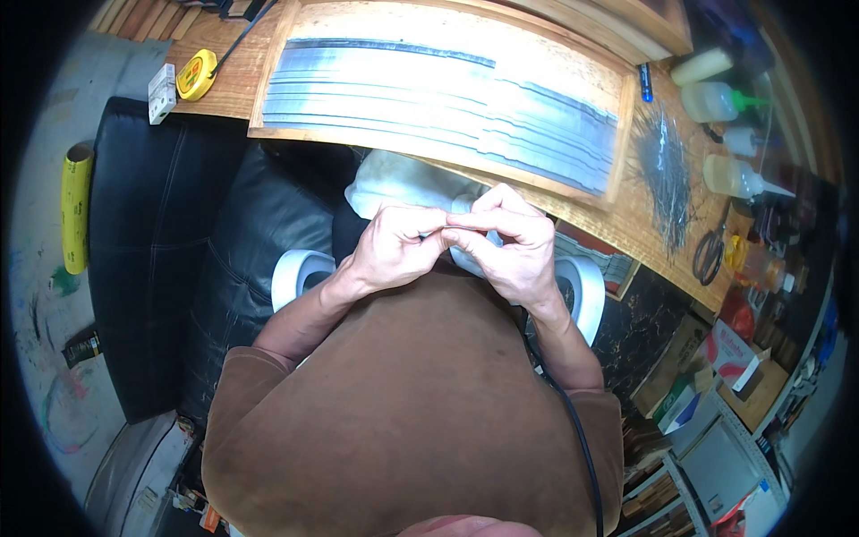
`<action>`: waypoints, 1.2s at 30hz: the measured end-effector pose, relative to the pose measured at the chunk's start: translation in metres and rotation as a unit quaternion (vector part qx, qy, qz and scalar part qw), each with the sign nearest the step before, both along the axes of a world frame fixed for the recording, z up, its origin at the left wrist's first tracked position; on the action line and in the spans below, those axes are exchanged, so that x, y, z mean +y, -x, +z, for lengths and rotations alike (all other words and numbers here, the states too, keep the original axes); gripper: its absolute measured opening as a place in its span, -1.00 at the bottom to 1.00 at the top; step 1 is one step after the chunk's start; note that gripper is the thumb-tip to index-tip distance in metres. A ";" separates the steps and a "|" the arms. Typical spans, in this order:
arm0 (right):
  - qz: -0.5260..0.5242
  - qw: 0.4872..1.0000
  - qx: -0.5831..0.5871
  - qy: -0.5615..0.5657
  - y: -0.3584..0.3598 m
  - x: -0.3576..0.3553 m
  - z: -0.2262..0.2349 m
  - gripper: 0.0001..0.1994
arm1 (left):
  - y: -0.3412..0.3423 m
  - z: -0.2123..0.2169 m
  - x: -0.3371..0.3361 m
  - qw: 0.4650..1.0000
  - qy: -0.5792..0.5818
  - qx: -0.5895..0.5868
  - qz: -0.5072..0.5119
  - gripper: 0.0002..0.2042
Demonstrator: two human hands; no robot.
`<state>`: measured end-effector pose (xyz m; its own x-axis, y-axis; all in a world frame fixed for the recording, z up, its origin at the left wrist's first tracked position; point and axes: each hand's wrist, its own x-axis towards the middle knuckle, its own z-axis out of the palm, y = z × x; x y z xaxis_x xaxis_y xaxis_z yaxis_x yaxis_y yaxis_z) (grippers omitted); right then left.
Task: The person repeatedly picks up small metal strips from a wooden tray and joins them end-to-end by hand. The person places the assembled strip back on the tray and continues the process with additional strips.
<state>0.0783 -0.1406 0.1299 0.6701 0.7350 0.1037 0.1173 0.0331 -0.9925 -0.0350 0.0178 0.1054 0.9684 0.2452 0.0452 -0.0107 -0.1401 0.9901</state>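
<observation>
Left hand [394, 246]: being curled closed, fingertips pinched at something too small to be made out.
Pinch point: being kept at 12 o'clock of the torso, over the white cloth [394, 183].
Right hand [510, 246]: being closed likewise, meeting the left.
Risk: the tiny piece is likely being lost into the cloth if either pinch is being loosened.
Wire bundle [664, 170]: being left at 2 o'clock, near the scissors [709, 255].

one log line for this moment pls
left hand | fingertips pinched against right hand | something small between, unclear | above white cloth | wooden board beyond
</observation>
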 end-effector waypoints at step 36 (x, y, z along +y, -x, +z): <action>0.044 0.996 0.071 0.016 -0.003 0.007 -0.007 -0.79 | 0.014 -0.008 0.003 0.999 -0.031 0.013 0.000 -0.92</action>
